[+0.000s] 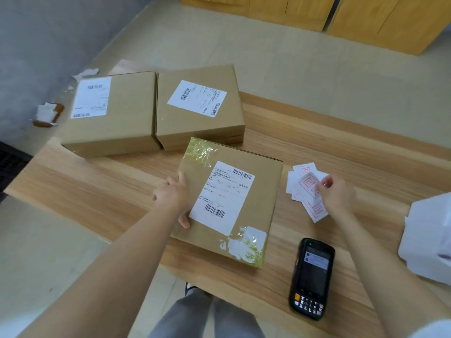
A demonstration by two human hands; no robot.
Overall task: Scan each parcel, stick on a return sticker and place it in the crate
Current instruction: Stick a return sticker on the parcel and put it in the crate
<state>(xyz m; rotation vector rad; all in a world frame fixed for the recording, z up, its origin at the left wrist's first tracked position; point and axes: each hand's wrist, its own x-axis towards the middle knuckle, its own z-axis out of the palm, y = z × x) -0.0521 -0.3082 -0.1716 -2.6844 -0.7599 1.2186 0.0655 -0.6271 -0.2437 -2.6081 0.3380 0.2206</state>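
I see the nearest parcel (229,203) lying flat on the wooden table (97,191), a squarish brown cardboard box turned a little, so its far left corner points away toward the two other boxes. Its white shipping label (223,195) is a tall rectangle whose long side runs from the far edge toward me, leaning slightly right at the top, with one barcode at the far right and another near the bottom. Crinkled yellowish clear tape covers the far left corner and the near right corner, where torn white paper scraps sit under it.

My left hand (174,197) rests flat on the box's left edge, fingers spread and relaxed, thumb at the label's near corner; it presses rather than grips. My right hand (338,193) pinches a sticker from the loose pile of stickers (305,186), small white slips printed with red squares, lying on the table just right of the parcel.

A black handheld scanner (312,276) lies face up near the front edge, keypad toward me, screen lit. Two more cardboard boxes (156,108) sit side by side, touching, farther back, each with a white label.
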